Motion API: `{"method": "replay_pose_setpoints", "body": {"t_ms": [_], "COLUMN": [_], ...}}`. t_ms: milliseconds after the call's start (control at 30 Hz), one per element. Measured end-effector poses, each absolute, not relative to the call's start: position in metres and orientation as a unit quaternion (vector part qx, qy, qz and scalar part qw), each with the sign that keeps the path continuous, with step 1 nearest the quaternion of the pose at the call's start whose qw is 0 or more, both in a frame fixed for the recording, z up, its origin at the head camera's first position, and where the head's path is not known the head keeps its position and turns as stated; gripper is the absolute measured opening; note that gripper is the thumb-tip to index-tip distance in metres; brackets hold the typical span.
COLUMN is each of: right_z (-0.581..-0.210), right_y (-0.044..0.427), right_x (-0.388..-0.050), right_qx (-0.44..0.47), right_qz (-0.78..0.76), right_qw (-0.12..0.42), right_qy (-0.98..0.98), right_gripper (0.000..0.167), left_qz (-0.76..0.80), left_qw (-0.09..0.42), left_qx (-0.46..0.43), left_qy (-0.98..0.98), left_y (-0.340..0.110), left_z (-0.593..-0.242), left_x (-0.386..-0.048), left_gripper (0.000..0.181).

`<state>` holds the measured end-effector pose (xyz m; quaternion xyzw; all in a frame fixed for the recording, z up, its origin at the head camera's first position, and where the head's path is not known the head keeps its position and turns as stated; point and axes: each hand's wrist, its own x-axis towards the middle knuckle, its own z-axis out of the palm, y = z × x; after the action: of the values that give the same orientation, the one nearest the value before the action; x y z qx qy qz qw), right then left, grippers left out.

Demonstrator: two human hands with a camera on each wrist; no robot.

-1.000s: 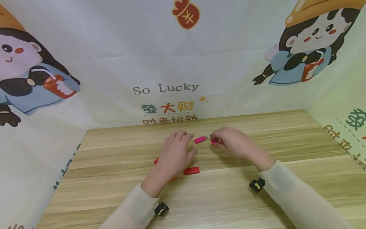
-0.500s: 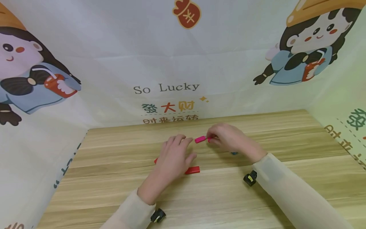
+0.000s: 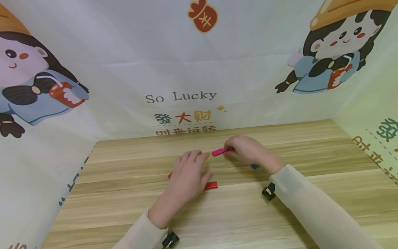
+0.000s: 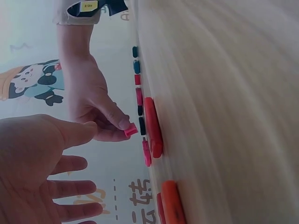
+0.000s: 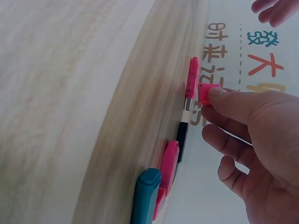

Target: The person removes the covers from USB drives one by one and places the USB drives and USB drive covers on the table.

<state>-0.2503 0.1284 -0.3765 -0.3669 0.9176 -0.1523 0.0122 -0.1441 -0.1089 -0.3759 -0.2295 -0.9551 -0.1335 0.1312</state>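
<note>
Right hand (image 3: 245,150) shifted leftward, pinching pink cap (image 5: 203,95), left hand (image 3: 189,177) spread, over table (image 3: 242,218) walled by cloth (image 3: 255,72).

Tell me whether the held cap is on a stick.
No, the right hand holds the cap apart from the pink stick, its plug bare.

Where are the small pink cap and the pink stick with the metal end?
Small pink cap (image 5: 203,94): right wrist view, flat side.
Pink stick with the metal end (image 5: 192,78): right wrist view, middle of its pink body.
</note>
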Motion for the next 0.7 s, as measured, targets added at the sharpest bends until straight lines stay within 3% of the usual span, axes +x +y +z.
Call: {"method": "replay_pose_setpoints", "body": {"t_ms": [333,700], "right_z": [-0.3802,-0.3838], "right_y": [0.1261,0.1252], "right_x": [-0.2555,-0.2573], "right_qx": [-0.364,-0.363], "right_qz": [-0.152,-0.148], "right_qw": [0.045,0.042], "right_qy": [0.918,0.919], "right_gripper": [0.011,0.01], "left_qz": [-0.133,-0.13], "left_qw": [0.146,0.145], "left_qx": [-0.238,-0.23], "left_qy": [-0.951,-0.954], "left_y": [-0.1127,-0.1163], "left_z": [-0.3811,-0.3837], "left_x": [-0.1414,-0.1396], "left_gripper": [0.055,0.057]}}
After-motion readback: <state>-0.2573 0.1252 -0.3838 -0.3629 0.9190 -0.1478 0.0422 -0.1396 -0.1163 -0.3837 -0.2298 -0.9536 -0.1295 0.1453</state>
